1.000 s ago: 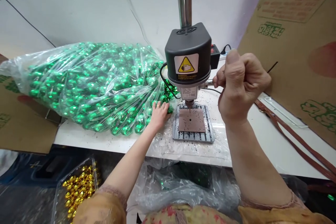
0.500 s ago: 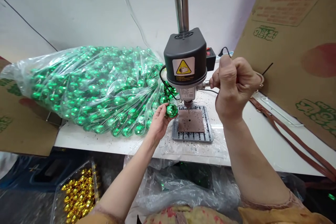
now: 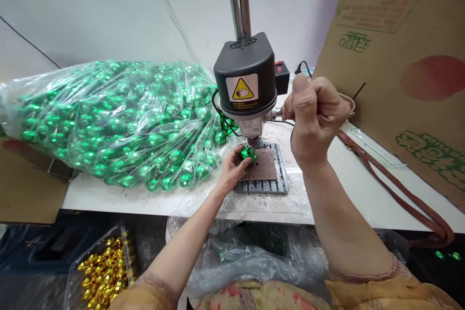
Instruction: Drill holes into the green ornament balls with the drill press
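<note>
My left hand (image 3: 233,168) pinches a shiny green faceted ball (image 3: 249,154) between thumb and fingers. The ball is at the chuck of a small black drill press (image 3: 245,75), over the brown board (image 3: 264,164) on its slotted grey base (image 3: 282,174). Whether the bit touches the ball cannot be made out. On the right side of the machine, my right hand (image 3: 314,118) is closed around the feed handle (image 3: 275,113), whose grip is mostly hidden by the fingers.
A clear plastic bag (image 3: 119,126) full of green balls lies left of the press. Cardboard boxes (image 3: 392,82) stand at both sides. A brown strap (image 3: 392,179) lies on the white table (image 3: 119,198). Below left, a clear bin (image 3: 125,247) holds gold balls. Dark shavings surround the base.
My left hand has carried the green ball rightward from beside the base to under the drill chuck. My right hand stays on the handle. The whole view has shifted slightly.
</note>
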The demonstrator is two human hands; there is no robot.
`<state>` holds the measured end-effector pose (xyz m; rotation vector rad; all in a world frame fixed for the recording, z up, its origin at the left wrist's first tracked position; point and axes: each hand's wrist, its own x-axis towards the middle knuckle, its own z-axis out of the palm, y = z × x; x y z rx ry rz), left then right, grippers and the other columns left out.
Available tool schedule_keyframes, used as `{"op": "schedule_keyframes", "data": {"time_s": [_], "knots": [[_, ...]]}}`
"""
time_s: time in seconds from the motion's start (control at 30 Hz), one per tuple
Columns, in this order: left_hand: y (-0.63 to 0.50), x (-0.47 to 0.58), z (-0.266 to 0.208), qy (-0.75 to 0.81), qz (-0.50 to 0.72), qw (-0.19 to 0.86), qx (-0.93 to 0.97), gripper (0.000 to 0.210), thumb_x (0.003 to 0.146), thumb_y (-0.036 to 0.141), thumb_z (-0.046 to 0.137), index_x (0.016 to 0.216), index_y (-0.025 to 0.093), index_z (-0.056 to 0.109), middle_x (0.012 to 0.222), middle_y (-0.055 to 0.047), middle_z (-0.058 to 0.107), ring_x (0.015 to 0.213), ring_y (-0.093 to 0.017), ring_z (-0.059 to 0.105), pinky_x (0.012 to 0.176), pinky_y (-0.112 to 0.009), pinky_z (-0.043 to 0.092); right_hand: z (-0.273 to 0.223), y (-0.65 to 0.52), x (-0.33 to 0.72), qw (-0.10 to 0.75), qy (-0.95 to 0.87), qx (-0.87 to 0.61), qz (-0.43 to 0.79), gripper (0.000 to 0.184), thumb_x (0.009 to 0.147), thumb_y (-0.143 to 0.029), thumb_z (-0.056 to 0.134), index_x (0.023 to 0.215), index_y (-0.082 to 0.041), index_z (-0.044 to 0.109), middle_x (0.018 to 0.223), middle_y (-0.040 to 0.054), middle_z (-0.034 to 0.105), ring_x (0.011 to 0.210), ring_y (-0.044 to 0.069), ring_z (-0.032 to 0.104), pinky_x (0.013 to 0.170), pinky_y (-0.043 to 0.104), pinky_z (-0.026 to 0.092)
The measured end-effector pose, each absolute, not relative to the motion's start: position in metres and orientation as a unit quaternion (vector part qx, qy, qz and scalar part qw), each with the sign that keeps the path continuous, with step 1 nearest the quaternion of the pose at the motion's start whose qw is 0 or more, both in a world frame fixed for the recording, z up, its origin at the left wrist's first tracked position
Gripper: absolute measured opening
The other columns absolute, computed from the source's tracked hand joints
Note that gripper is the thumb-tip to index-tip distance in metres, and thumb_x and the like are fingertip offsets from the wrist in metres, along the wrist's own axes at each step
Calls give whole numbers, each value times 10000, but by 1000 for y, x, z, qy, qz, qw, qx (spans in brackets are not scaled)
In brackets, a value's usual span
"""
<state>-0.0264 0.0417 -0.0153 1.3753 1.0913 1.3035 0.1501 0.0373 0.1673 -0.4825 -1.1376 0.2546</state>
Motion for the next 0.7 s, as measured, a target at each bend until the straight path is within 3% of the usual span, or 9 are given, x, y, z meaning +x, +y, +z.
{"op": "schedule_keyframes", "data": {"time_s": [0.27,0.47,0.7], "knots": [[42,-24,-17,427,487,424,633,636,815,482,817,1336,199,589,1267,-109,703,1209,-279,655,1108,-446,490,169,34,149,807,-532,-230,110,446,959,-360,557,616,-212,315,540,-74,334,474,30,379,473,252,333],[41,-19,-19,435,486,394,648,619,793,470,835,1295,194,602,1191,-101,710,1112,-258,681,1010,-414,542,169,34,149,809,-531,-228,111,449,955,-374,566,623,-218,307,534,-79,336,470,30,387,477,260,333],[36,-12,-16,462,478,314,678,527,755,340,860,1208,200,631,1171,-90,696,1106,-266,670,1022,-449,533,170,33,151,799,-538,-244,110,460,954,-399,558,614,-218,307,539,-74,349,475,33,385,490,277,327]]}}
